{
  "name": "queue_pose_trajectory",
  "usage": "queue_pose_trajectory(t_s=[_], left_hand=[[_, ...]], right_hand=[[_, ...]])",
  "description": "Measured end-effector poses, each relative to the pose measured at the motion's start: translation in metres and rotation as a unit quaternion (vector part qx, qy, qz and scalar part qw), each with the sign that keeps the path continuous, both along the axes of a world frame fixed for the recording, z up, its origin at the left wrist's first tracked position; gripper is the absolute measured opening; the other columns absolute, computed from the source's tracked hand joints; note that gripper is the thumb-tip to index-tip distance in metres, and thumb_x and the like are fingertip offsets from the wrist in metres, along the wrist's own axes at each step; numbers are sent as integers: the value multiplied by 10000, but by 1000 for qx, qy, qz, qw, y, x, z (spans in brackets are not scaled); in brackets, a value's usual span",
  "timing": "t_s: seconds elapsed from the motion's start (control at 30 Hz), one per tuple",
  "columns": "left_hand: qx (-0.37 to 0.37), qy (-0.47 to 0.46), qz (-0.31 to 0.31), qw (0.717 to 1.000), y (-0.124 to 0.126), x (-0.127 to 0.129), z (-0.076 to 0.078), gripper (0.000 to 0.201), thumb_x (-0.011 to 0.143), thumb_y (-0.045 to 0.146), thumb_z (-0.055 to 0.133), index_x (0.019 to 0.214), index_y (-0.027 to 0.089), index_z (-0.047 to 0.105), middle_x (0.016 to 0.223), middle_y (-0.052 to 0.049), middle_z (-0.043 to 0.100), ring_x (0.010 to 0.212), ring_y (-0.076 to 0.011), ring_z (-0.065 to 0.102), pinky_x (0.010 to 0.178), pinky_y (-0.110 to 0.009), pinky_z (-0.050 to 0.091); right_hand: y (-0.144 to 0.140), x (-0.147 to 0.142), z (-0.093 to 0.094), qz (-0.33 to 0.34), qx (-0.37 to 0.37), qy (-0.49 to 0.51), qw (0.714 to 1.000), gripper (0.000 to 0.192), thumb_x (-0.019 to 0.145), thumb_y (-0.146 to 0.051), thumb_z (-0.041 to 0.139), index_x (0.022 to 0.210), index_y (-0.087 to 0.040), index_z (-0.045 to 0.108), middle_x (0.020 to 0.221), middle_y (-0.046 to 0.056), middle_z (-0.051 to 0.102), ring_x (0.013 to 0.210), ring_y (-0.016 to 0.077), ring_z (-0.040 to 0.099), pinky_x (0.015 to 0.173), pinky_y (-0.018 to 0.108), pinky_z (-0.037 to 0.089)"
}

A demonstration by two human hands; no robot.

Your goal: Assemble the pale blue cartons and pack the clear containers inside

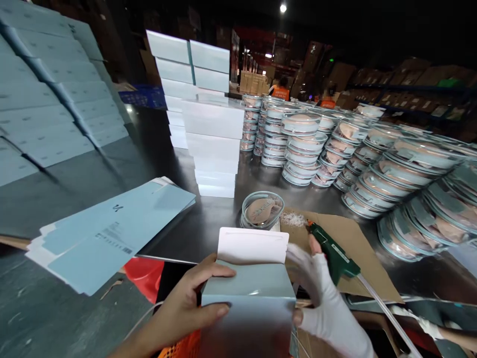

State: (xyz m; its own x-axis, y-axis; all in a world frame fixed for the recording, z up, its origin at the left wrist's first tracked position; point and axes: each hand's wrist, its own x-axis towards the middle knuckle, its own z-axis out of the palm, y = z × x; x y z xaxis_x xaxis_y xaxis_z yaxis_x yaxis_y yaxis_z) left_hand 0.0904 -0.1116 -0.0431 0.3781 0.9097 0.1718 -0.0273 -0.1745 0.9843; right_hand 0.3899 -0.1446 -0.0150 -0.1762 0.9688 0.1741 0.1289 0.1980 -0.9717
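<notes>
A pale blue carton (248, 308) stands upright in front of me, its white-lined top flap (253, 243) raised at the far side. My left hand (197, 296) grips the carton's left side, thumb on the near face and fingers over the top edge. At its right side is my right hand (328, 303), in a white glove with bare fingertips. The right thumb touches the carton's edge while the fingers are stretched apart, partly blurred. Just beyond those fingers, a green glue gun (335, 253) with a long white glue stick lies on a cardboard sheet (367, 248).
Round clear-lidded packages (263, 209) stand singly and in many stacks at right. Closed cartons (214, 144) are piled ahead and at far left. Flat blue carton blanks (119, 228) overhang the table's left edge (171, 259). Co-workers in orange vests (280, 93) are in the background.
</notes>
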Motion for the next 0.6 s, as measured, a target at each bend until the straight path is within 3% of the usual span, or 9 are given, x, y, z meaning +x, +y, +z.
queue_pose_trajectory(t_s=[0.1,0.23,0.33,0.47,0.6], left_hand=[[-36,-84,64,994,-5,7,-17,321,764,309,874,1047,329,724,1294,-19,630,977,-220,682,755,-238,524],[6,-194,148,970,-9,18,-26,440,777,354,898,1108,379,610,1217,4,637,1060,-223,666,848,-271,535],[61,-119,113,985,-5,18,-17,396,848,412,839,1204,399,667,1124,-13,609,1033,-209,636,861,-268,516],[91,-27,42,995,3,10,-3,211,911,485,748,1042,328,800,1096,-55,557,1001,-224,602,873,-317,515],[71,-13,53,996,12,-2,8,358,832,584,788,867,229,818,1055,-82,575,977,-244,607,859,-336,524]], right_hand=[[1,-20,-11,66,36,-27,997,972,926,-470,719,1631,-455,50,1551,105,534,1410,270,549,1090,454,512],[0,-16,-20,45,105,-151,982,933,854,-309,787,1609,-442,256,1506,90,561,1373,286,581,1042,373,551],[6,-15,-11,78,164,-205,962,809,831,-166,765,1513,-449,433,1406,47,617,1277,225,645,1047,301,535],[17,-19,8,116,218,-221,944,617,890,-172,722,1429,-402,530,1372,48,614,1241,183,649,1011,261,549],[19,-21,12,107,225,-227,941,484,934,-272,705,1395,-366,591,1417,74,610,1245,210,651,1000,288,559]])
